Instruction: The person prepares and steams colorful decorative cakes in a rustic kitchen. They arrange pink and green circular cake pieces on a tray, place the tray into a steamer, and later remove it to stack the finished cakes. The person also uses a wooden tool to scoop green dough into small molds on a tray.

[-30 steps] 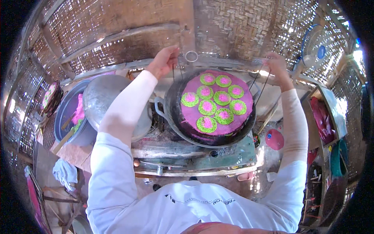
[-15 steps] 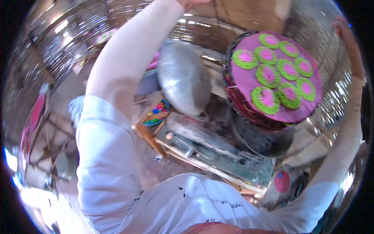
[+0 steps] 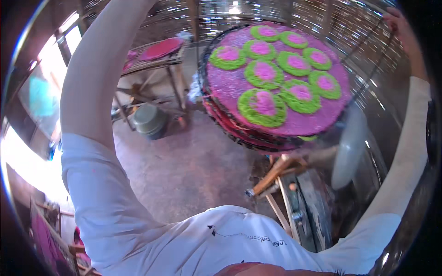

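Our right hand [image 3: 398, 25] gripped the wires [image 3: 375, 64]; we couldn't see our left hand. The pink stack [image 3: 225, 88] hung over the floor [image 3: 184, 170]. Uneven lifting could slide green rounds [image 3: 263, 74] off its near edge.

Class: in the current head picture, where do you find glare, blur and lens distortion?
Head view: glare whites out the opening at far left. Head view: the metal lid looks smeared, while the pink stack is fairly crisp. Head view: the fisheye lens rounds the frame, leaving dark corners.

Pink-purple disc [image 3: 225, 88]: 10 green rounds [image 3: 294, 63], pink-centred. White shirt [image 3: 184, 244], black print [image 3: 271, 241].
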`<state>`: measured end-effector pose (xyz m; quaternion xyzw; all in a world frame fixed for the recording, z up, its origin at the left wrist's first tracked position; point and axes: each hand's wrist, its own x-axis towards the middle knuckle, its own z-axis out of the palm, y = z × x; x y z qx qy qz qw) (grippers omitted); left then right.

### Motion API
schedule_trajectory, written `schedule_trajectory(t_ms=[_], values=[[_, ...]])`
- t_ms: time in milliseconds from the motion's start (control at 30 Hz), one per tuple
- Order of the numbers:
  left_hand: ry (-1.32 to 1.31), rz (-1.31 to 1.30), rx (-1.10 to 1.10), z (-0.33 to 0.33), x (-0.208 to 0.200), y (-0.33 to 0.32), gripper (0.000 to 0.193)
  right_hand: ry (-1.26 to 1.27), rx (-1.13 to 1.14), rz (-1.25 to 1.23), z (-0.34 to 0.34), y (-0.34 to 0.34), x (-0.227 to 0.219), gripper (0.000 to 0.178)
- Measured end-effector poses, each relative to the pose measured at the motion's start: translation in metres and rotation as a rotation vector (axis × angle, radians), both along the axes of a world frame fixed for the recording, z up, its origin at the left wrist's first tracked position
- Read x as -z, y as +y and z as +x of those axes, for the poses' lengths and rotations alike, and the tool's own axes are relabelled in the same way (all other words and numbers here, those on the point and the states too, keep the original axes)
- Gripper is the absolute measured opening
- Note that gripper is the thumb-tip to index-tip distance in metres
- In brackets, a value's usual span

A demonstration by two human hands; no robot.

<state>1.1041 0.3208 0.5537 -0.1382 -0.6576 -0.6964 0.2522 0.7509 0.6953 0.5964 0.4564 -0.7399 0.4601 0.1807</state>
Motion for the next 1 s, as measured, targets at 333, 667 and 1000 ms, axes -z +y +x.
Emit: schedule_trajectory(t_ms=[333, 667, 1000], values=[[-0.11, 0.127, -0.857, 0.182, 0.107, -0.21, 0.028, -0.389, -0.602, -0.079, 0.073, -0.472, 0.147, 0.029], [-0.162, 0.398, -1.229, 0.173, 0.167, -0.246, 0.023, -0.616, -1.048, 0.044, 0.061, -0.651, 0.26, 0.014], [-0.089, 0.251, -1.268, 0.144, 0.207, -0.225, 0.031, -0.537, -1.015, -0.2, 0.046, -0.664, 0.272, 0.015]])
